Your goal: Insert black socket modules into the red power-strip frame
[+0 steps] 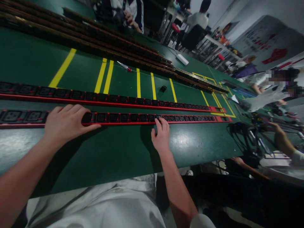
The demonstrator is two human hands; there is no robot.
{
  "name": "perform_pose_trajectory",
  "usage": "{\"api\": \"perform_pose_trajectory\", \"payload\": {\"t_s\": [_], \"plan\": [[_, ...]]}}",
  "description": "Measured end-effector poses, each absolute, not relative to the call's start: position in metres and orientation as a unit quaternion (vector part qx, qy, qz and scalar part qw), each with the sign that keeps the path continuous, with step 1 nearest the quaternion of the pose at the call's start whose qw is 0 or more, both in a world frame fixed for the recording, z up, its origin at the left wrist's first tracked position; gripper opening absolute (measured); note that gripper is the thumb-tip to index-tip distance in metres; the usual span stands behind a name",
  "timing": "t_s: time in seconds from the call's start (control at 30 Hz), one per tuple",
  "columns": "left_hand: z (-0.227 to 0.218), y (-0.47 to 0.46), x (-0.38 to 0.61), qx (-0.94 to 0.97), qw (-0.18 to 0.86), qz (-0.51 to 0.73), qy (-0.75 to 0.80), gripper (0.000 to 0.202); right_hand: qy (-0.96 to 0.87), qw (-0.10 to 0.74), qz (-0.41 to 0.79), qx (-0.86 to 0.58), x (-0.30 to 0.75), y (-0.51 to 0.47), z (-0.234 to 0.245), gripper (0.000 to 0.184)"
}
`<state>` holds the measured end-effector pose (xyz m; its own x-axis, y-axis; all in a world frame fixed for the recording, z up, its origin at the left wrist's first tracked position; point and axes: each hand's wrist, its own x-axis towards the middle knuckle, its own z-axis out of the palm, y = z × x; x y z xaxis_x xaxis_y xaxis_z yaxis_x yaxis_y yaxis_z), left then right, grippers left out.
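Note:
A long red power strip (124, 118) with a row of black sockets lies across the green table in front of me. My left hand (65, 122) straddles it toward the left, fingers over the far side and thumb along the near edge. A dark socket (86, 117) shows between that thumb and the fingers. Farther right, my right hand (161, 134) rests its fingertips on the sockets, fingers slightly bent and thumb apart, holding nothing visible. Just beyond lies a second red power strip (123, 100), nearly parallel to the first.
Dark long rails (95, 39) lie across the table's far side. Between them and the strips are a screwdriver (124, 66), a small black part (163, 88) and yellow tape lines (139, 83). Black cables (241, 133) lie at the right, near a co-worker's arm (282, 139). Another person (133, 15) sits opposite.

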<state>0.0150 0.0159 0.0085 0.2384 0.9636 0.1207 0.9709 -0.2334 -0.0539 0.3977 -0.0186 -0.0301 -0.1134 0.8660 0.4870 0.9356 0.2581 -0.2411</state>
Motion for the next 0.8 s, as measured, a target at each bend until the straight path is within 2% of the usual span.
{"api": "perform_pose_trajectory", "payload": {"t_s": [0.3, 0.47, 0.63, 0.8], "plan": [[0.0036, 0.0172, 0.0129, -0.788, 0.058, -0.045, -0.612, 0.07, -0.707, 0.304, -0.087, -0.633, 0.3973, -0.0187, -0.0293, 0.043], [0.0038, 0.0168, 0.0129, -0.79, 0.06, -0.059, -0.608, 0.07, -0.685, 0.313, -0.081, -0.653, 0.3982, -0.0184, -0.0288, 0.034], [0.0034, 0.0171, 0.0129, -0.79, 0.055, -0.062, -0.608, 0.07, -0.671, 0.31, -0.064, -0.67, 0.3996, -0.0177, -0.0274, 0.018], [0.0025, 0.0181, 0.0118, -0.789, 0.061, -0.058, -0.609, 0.07, -0.67, 0.32, -0.058, -0.667, 0.4001, -0.0174, -0.0274, 0.018]]}}
